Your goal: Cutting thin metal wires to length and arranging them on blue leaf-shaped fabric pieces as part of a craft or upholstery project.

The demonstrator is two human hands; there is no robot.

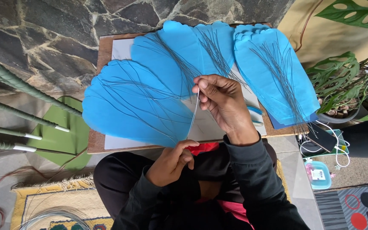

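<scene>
Head view showed my right hand point(220, 100) pinched together on the upper end of a thin wire point(194, 115), my left hand point(173, 162) pinching its lower end; the wire ran twelve to six, over the blue petals point(137, 93) on the bench point(103, 47).

We held a thin grey wire point(194, 111) pinched at its top end in our right hand point(220, 102) and at its lower end in our left hand point(173, 164), so it ran nearly upright with a slight bow. It stood over the near edge of the board point(103, 51), just beside the large blue petal point(137, 106) lying flat at the board's left.
</scene>
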